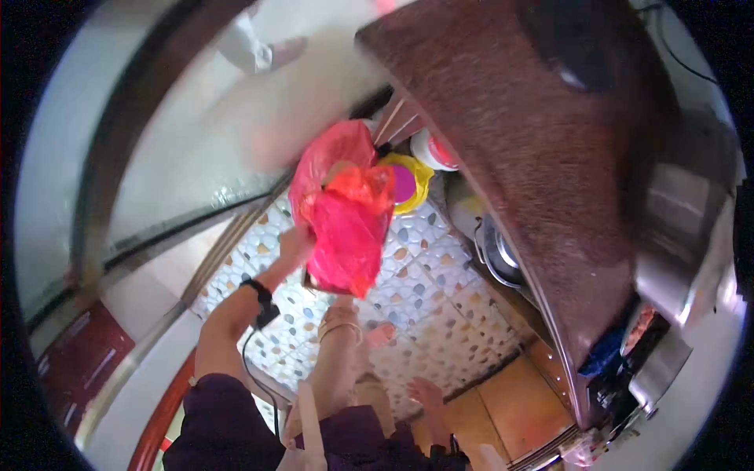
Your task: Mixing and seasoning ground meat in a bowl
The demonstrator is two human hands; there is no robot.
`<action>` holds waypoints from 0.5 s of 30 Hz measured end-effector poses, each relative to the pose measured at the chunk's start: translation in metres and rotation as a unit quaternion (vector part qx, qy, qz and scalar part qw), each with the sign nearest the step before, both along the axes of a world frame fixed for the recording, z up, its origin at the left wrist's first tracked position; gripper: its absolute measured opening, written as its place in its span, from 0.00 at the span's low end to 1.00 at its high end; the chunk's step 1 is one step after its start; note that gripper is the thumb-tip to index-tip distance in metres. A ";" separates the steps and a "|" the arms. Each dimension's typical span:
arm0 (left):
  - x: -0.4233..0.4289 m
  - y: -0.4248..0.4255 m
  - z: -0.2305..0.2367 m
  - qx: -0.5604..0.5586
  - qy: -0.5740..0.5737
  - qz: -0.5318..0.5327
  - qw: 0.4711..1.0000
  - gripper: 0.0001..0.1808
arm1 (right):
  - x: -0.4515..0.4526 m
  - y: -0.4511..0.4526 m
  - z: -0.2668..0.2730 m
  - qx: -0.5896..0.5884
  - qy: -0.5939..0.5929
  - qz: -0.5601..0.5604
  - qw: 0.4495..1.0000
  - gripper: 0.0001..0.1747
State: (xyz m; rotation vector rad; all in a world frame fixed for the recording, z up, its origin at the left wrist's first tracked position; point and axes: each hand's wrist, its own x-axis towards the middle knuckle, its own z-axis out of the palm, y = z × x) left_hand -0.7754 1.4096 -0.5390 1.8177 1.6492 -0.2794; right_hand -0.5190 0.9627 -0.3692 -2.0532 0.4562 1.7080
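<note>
My left hand (296, 245), with a black strap and device on the wrist, reaches forward and grips the left side of a bright pink plastic bag (347, 241). An orange-red part of the plastic bunches at its top. A dark corner under the bag suggests a box or bin, mostly hidden. Behind it stands a larger pink-red plastic bag (330, 147). Low by my legs, my right hand (425, 391) hangs with its fingers apart, holding nothing. My feet are partly visible on the pebble-patterned floor (436, 288).
A brown tabletop (530, 165) fills the right, with metal cookware (671, 235) on it. Beneath its edge are a steel pot (500, 253) and a white bucket (430, 150). A yellow plastic bag (422, 176) surrounds something purple. At left are a maroon box (85, 359) and red rail (162, 412).
</note>
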 end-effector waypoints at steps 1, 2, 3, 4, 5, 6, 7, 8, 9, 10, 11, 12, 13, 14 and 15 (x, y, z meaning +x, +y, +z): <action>0.014 0.000 0.031 -0.001 -0.015 -0.037 0.999 0.16 | 0.000 -0.007 -0.001 0.011 -0.003 -0.013 1.000 0.21; 0.032 0.007 0.059 -0.005 -0.024 -0.072 0.997 0.17 | 0.001 -0.015 -0.001 0.032 0.012 -0.029 0.999 0.20; 0.058 0.011 0.091 0.007 -0.078 -0.044 0.996 0.16 | -0.003 -0.019 0.004 0.051 0.025 -0.046 0.997 0.20; 0.068 0.018 0.116 0.048 -0.123 -0.065 0.989 0.14 | -0.011 -0.003 0.016 0.062 0.018 -0.044 0.997 0.19; 0.090 0.031 0.130 0.048 -0.110 -0.102 0.988 0.13 | -0.013 0.007 0.021 0.076 0.013 -0.053 0.996 0.19; 0.112 0.043 0.139 0.044 -0.097 -0.140 0.984 0.13 | -0.015 0.012 0.028 0.081 0.007 -0.051 0.995 0.19; 0.130 0.056 0.139 0.052 -0.101 -0.150 0.982 0.13 | -0.016 0.015 0.033 0.086 0.004 -0.047 0.995 0.19; 0.151 0.069 0.135 0.074 -0.093 -0.173 0.978 0.13 | -0.019 0.019 0.036 0.093 -0.003 -0.057 0.994 0.19; 0.177 0.079 0.130 0.092 -0.091 -0.198 0.972 0.13 | -0.016 0.023 0.041 0.084 -0.015 -0.068 0.994 0.18; 0.203 0.088 0.132 0.129 -0.161 -0.177 0.962 0.14 | -0.013 0.025 0.045 0.074 -0.029 -0.081 0.994 0.17; 0.229 0.094 0.132 0.162 -0.231 -0.154 0.947 0.15 | -0.011 0.024 0.049 0.072 -0.042 -0.094 0.992 0.17; 0.236 0.113 0.115 0.166 -0.232 -0.160 0.945 0.15 | -0.012 0.029 0.051 0.076 -0.043 -0.109 0.990 0.17; 0.219 0.140 0.088 0.190 -0.268 -0.200 0.923 0.17 | -0.020 0.038 0.049 0.086 -0.030 -0.119 0.989 0.17; 0.217 0.148 0.070 0.202 -0.313 -0.243 0.896 0.20 | -0.024 0.034 0.046 0.087 -0.027 -0.126 0.988 0.17; 0.233 0.145 0.064 0.189 -0.319 -0.263 0.891 0.20 | -0.022 0.019 0.041 0.104 -0.031 -0.135 0.985 0.16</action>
